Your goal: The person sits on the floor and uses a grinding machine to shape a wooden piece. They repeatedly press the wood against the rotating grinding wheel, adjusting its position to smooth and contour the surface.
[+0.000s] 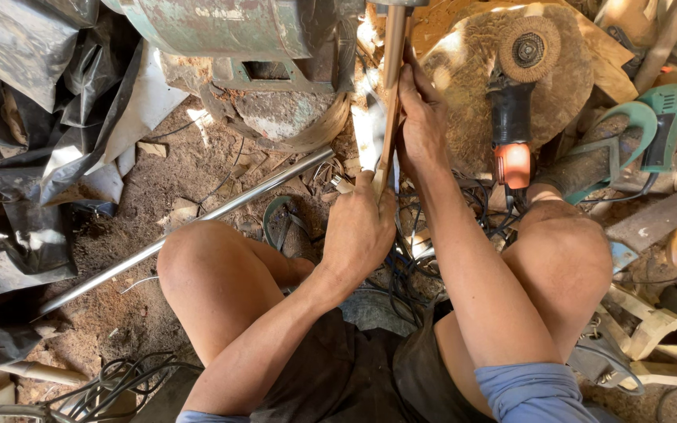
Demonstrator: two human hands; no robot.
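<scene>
A slim wooden stick [391, 94] stood near-vertical at upper centre of the frame, its top against a green machine [229, 31]. The left hand [362, 227] was clamped round its lower end, and the right hand [423, 117] was closed on it higher up. Judging from this, the thin stick could snap or slip, driving fingers toward the machine. An angle grinder [511, 117] with wire wheel lay just right, cables [409, 258] tangled below; a metal pipe [190, 227] crossed the sawdust at left.

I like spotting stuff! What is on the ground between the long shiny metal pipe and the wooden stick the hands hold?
In the head view, a green sandal lies between the metal pipe and the wooden stick.
</scene>
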